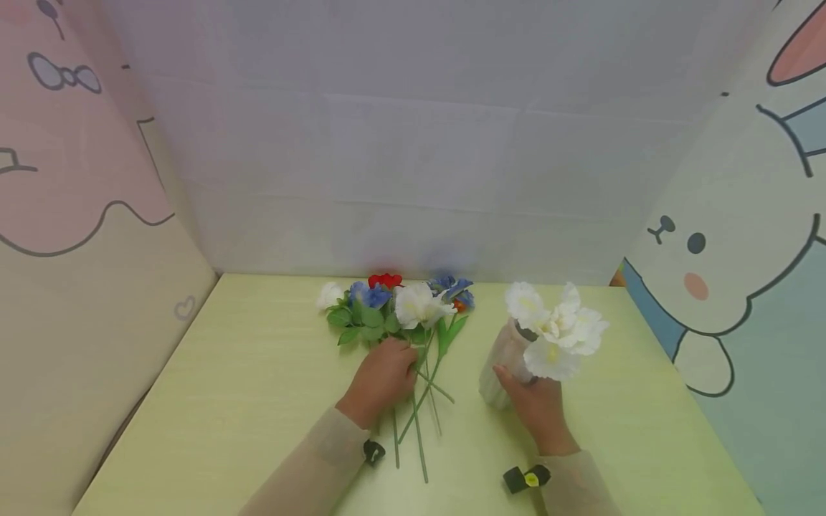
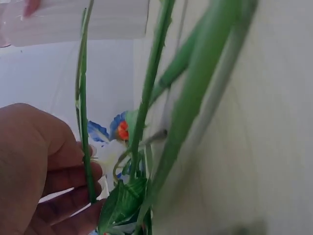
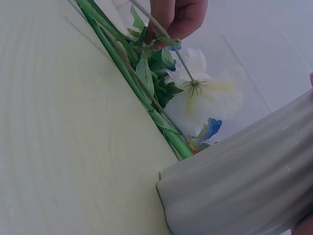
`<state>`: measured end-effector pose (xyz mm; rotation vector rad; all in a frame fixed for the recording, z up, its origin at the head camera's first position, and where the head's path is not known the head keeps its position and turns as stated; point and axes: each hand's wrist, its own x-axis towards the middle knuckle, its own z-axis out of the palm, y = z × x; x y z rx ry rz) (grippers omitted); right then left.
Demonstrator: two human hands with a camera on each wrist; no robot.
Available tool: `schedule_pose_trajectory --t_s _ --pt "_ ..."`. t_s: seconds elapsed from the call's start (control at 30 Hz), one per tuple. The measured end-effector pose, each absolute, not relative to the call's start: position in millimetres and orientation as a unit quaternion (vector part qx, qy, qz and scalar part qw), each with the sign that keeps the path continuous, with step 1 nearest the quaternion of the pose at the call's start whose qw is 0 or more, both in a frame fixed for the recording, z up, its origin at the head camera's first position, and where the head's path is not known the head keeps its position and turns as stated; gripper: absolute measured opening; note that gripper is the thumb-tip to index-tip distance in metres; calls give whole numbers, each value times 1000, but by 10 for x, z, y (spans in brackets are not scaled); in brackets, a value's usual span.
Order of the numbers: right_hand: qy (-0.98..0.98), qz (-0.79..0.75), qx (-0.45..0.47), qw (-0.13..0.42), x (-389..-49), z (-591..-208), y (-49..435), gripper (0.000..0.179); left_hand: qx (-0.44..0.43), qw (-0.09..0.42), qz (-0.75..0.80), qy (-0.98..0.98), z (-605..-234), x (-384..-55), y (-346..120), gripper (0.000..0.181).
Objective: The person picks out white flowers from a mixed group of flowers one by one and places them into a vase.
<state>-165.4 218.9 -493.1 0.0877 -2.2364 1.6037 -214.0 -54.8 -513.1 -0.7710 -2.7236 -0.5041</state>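
Observation:
My left hand (image 1: 385, 376) pinches a thin green stem (image 2: 84, 98) between thumb and fingers, over a bunch of artificial flowers. In the right wrist view, a white flower (image 3: 198, 88) hangs on the stem at those fingertips. Around it lie a blue flower (image 1: 370, 294), a red flower (image 1: 385, 280), another blue one (image 1: 453, 289) and green leaves (image 1: 368, 322). Several bare stems (image 1: 418, 437) cross below the hand. My right hand (image 1: 538, 412) grips the side of a pale ribbed vase (image 1: 499, 365), thumb along its wall. White flowers (image 1: 561, 330) stick out of the vase's mouth.
Everything stands on a pale yellow table (image 1: 245, 373). A whitish sheet (image 1: 413, 143) rises along the back edge. Cartoon-printed panels flank it, a pink and cream one (image 1: 84, 308) on the left and a rabbit one (image 1: 761, 301) on the right.

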Motion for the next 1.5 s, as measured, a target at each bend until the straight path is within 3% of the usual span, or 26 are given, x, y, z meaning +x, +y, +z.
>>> schedule_pose_trajectory --t_s 0.27,0.73,0.93,1.13,1.37,1.5 --pt "-792 575 43 202 -1601 -4829 2140 80 -87 127 -400 -904 -5153 -2014 -580 6" --pt "-790 579 33 198 -1639 -4912 2168 82 148 165 -641 -735 -5212 -2038 -654 33" --pt "-794 571 37 208 -1784 -5222 2299 85 205 116 -690 -684 -5225 -2033 -679 40" --pt "-791 575 34 205 -1782 -5228 2301 86 222 36 -786 -576 -5269 -2069 -693 51" --pt "-793 574 32 201 -1707 -5034 2219 85 191 -31 -838 -511 -5247 -2079 -697 30" --pt "-793 575 35 198 -1630 -4881 2161 82 179 -46 -828 -529 -5243 -2078 -691 37"
